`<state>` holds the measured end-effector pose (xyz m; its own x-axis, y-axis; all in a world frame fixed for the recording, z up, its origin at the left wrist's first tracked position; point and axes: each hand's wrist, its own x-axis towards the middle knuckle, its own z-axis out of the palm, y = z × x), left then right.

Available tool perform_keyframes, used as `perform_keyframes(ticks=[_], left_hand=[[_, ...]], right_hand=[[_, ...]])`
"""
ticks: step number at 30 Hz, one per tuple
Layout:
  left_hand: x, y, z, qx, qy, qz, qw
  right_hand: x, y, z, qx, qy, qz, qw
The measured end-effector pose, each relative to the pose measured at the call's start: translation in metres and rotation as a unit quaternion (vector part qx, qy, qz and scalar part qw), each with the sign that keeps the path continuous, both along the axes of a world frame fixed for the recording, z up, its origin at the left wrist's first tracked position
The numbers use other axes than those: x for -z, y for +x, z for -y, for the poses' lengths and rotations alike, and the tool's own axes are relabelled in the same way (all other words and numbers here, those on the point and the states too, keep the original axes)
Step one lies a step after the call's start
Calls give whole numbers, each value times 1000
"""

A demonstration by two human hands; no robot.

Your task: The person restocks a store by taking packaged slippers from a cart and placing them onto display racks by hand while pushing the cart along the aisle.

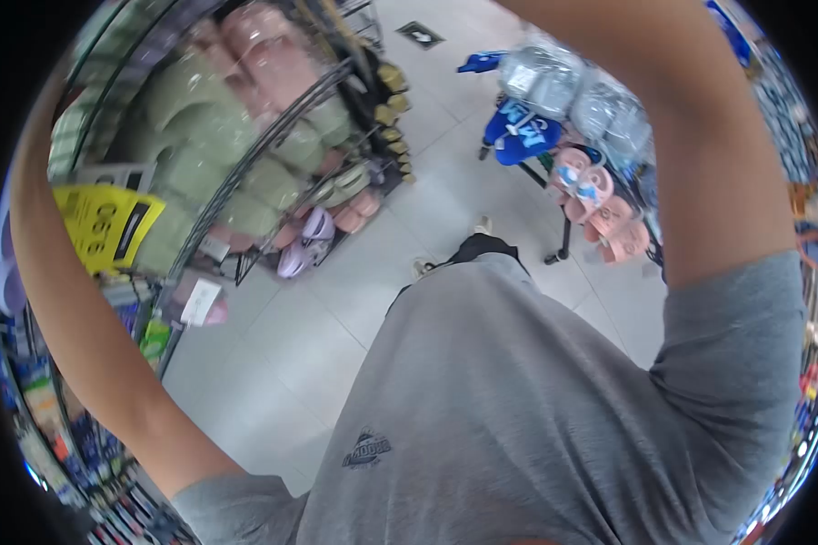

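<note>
Both of my forearms are raised and run out past the picture's edge, so neither hand shows. My left arm [91, 345] rises along a wire rack stacked with pale green slippers [191, 118] and pink slippers [264, 45]. Beside that arm, at the far left edge, part of a smooth purple thing [5, 268] is visible; whether a hand touches it cannot be seen. My right arm [723, 163] goes up over a second display with blue slippers [523, 134], pink slippers [582, 177] and plastic-wrapped goods [545, 77].
A yellow price tag [109, 227] hangs on the left rack [236, 168]. Low on that rack sit light purple slippers [309, 241]. Pale tiled floor [264, 354] runs between the displays. Packed shelves line the far left and far right edges.
</note>
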<state>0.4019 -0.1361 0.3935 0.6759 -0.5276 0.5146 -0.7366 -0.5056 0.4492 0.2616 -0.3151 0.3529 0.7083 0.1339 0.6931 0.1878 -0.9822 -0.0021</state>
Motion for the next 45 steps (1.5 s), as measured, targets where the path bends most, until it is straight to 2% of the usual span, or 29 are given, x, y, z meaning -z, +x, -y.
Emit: perform_keyframes(ticks=[2, 4, 6, 7, 8, 9, 10, 11, 13, 14, 15, 16, 17, 18, 20, 22, 23, 24, 25, 26, 28, 29, 30, 31, 34, 38, 41, 43, 45], left_hand=[[13, -58, 4, -139, -41, 229, 963], [42, -24, -9, -73, -202, 425, 879], [87, -71, -19, -91, -186, 395, 895], [126, -101, -15, -62, -236, 238, 940], [164, -141, 0, 145, -331, 109, 926], [205, -157, -11, 147, -161, 161, 963], [250, -176, -13, 200, -58, -24, 978], [307, -190, -10, 255, -47, -174, 950], [459, -196, -38, 245, 153, -376, 881], [558, -191, -79, 218, 286, -455, 815], [668, -191, -147, 181, 380, -445, 790], [697, -198, -189, 169, 495, -441, 729], [704, -207, -222, 161, 583, -445, 661], [707, -216, -248, 152, 615, -470, 615], [693, -226, -281, 127, 648, -508, 553], [680, -226, -291, 105, 652, -535, 528], [675, -225, -290, 99, 652, -543, 520], [672, -221, -283, 99, 655, -543, 516], [672, -214, -273, 111, 661, -534, 515], [675, -205, -257, 129, 668, -520, 516], [682, -184, -206, 155, 612, -497, 596], [679, -175, -174, 121, 500, -541, 665], [662, -173, -128, 69, 221, -615, 754], [605, -184, -65, -6, 79, -656, 750], [519, -193, 50, 88, 17, -578, 811], [480, -253, 119, 110, -8, -575, 811], [554, -278, 108, 222, 33, -589, 776], [574, -319, 85, 167, 225, -561, 779], [573, -373, 54, 83, 305, -617, 720]], right_hand=[[21, -21, 5, 52, -40, 0, 998], [63, -52, 10, 5, -33, 106, 994], [129, -89, 14, -56, 14, 205, 977], [169, -124, 14, -29, 81, 112, 990], [214, -150, 21, 11, 125, -38, 991], [256, -182, 23, 60, 264, -197, 942], [287, -218, 28, 129, 362, -340, 858], [398, -256, 43, 201, 360, -308, 857], [513, -371, 46, 406, 478, -426, 652], [549, -449, 22, 455, 379, -423, 686], [551, -509, -4, 527, 394, -483, 578], [645, -612, -11, 496, 417, -591, 481], [597, -639, -37, 475, 478, -602, 429], [521, -635, -48, 561, 602, -512, 247], [528, -712, -83, 612, 691, -310, 226], [516, -750, -102, 667, 704, -198, 141], [546, -779, -111, 668, 706, -194, 134], [576, -807, -119, 679, 639, -267, 244], [543, -779, -113, 673, 558, -336, 349], [508, -743, -99, 758, 560, -213, 260], [493, -716, -66, 765, 435, -197, 432], [482, -704, -43, 755, 430, -142, 474], [466, -693, -15, 742, 422, -84, 514], [447, -683, 13, 738, 385, -58, 550], [411, -690, 97, 706, 273, 41, 652], [370, -728, 182, 743, 231, 74, 623], [372, -769, 220, 783, 210, 70, 582], [376, -789, 248, 799, 210, 72, 559], [391, -809, 262, 775, 203, 55, 596]])
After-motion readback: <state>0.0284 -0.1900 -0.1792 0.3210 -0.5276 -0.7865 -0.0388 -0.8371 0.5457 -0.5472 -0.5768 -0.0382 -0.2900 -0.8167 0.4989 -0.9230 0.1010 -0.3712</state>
